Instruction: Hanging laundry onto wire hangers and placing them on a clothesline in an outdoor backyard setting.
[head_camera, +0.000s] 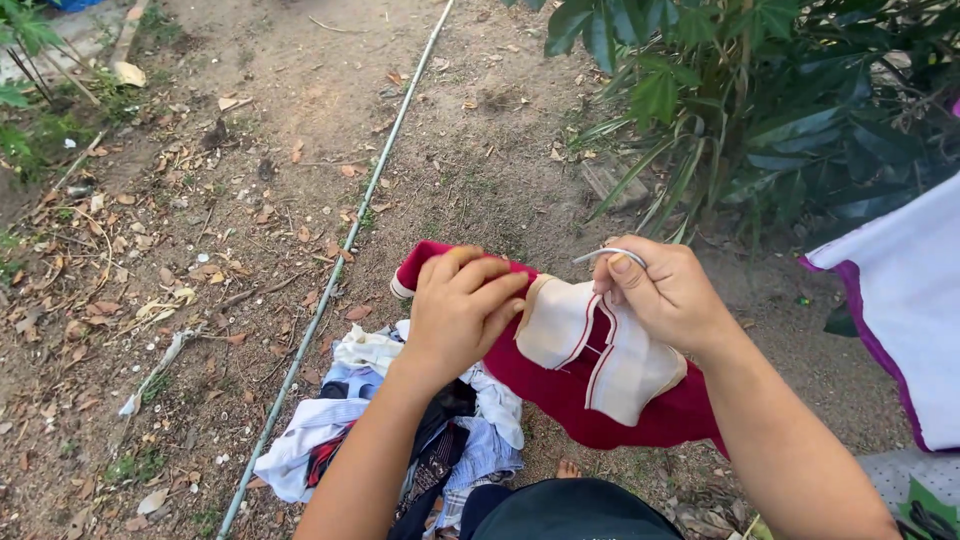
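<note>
Here, a red shirt (600, 400) with a white collar is hanging between both hands: the left hand (462, 310) is pinching its shoulder, fingers closed on the cloth, and the right hand (665, 292) is clamping a grey hanger (607, 254) at the collar. Just below the left grip, a clothes pile (380, 440) is lying on the dirt (200, 250); a white cloth (905, 310) is hanging well right of the right grip.

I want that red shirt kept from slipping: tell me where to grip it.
Grip the red shirt at its shoulders, either side of the white collar, coming from above. The collar end is uppermost and the body hangs below, where the left hand and right hand pinch it.
</note>
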